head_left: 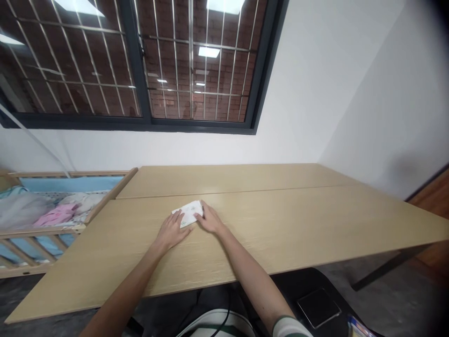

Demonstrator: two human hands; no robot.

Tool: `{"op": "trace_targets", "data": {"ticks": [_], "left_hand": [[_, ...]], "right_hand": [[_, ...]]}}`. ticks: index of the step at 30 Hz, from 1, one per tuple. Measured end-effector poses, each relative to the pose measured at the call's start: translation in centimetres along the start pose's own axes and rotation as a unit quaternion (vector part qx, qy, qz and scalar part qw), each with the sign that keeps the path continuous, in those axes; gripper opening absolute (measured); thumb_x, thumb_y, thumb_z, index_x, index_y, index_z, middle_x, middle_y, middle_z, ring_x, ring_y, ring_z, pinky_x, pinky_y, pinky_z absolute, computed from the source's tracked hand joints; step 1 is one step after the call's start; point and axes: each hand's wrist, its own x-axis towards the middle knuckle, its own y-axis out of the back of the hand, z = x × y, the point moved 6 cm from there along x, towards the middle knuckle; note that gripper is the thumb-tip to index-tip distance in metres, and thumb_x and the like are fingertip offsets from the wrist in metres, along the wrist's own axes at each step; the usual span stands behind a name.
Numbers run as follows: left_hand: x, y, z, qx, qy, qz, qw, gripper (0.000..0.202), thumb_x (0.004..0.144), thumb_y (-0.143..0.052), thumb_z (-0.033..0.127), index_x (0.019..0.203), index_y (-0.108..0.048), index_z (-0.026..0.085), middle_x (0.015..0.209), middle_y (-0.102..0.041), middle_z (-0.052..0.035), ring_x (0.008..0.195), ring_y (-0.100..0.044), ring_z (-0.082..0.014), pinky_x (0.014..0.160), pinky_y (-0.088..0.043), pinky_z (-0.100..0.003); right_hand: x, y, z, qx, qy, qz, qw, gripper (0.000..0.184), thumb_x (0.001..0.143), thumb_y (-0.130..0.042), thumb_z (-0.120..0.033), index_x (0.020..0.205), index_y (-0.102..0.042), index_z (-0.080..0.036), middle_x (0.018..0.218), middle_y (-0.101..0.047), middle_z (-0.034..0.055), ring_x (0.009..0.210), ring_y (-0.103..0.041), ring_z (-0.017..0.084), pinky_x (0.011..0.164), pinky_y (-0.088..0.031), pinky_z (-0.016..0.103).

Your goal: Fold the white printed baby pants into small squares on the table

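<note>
A small white folded cloth (189, 212) with faint printed marks lies on the light wood table (301, 220), left of the middle. My left hand (171, 233) rests over its left edge, fingers spread and fingertips on the cloth, with the thumb stretched out toward the right along the tabletop. At the right edge is my right hand (210, 221), its thumb on top of the cloth and its fingers around the far right side. The underside of the cloth is hidden.
At the left stands a wooden crib (108, 199) with a pink cloth (58, 214) and white bedding inside. A dark-framed barred window (196, 126) is above the table. Below the front edge, a dark flat device (319, 308) lies on a black seat (298, 281).
</note>
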Motion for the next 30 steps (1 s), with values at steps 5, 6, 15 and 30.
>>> {"op": "trace_targets", "data": {"ticks": [5, 6, 15, 30], "left_hand": [[0.3, 0.5, -0.5, -0.056, 0.018, 0.034, 0.998, 0.053, 0.087, -0.062, 0.047, 0.129, -0.062, 0.015, 0.141, -0.062, -0.0195, 0.134, -0.055, -0.0372, 0.117, -0.040, -0.054], [0.3, 0.8, -0.6, -0.072, 0.021, 0.042, 0.996, 0.046, 0.089, -0.059, 0.043, 0.126, -0.064, 0.017, 0.136, -0.066, -0.0174, 0.130, -0.058, -0.0358, 0.115, -0.041, -0.053], [0.7, 3.3, -2.5, -0.232, 0.140, 0.119, 0.955, 0.053, 0.098, -0.043, 0.061, 0.107, -0.066, 0.014, 0.092, -0.074, -0.0092, 0.082, -0.070, -0.0236, 0.071, -0.056, -0.032], [-0.6, 1.8, -0.3, -0.116, 0.129, 0.011, 0.985, 0.044, 0.087, -0.062, 0.042, 0.124, -0.061, 0.017, 0.104, -0.070, -0.0115, 0.100, -0.067, -0.0298, 0.095, -0.052, -0.046]], "right_hand": [[-0.5, -0.9, -0.5, 0.214, 0.022, -0.013, 0.977, 0.083, 0.088, -0.071, -0.039, 0.155, -0.027, -0.019, 0.115, -0.068, 0.0107, 0.100, -0.066, 0.023, 0.093, -0.053, 0.042], [-0.6, -1.2, -0.7, 0.235, 0.029, -0.026, 0.971, 0.084, 0.086, -0.073, -0.037, 0.155, -0.028, -0.019, 0.113, -0.067, 0.0094, 0.097, -0.066, 0.022, 0.091, -0.053, 0.041], [-0.4, -1.4, -1.7, 0.331, 0.001, 0.008, 0.944, 0.116, 0.067, -0.091, -0.045, 0.158, -0.022, -0.025, 0.139, -0.054, 0.0142, 0.120, -0.059, 0.024, 0.104, -0.047, 0.043], [0.3, -1.3, 2.7, 0.210, -0.151, 0.143, 0.955, 0.042, 0.081, -0.068, -0.022, 0.121, -0.057, -0.015, 0.092, -0.068, 0.0059, 0.083, -0.066, 0.020, 0.084, -0.054, 0.038]]}}
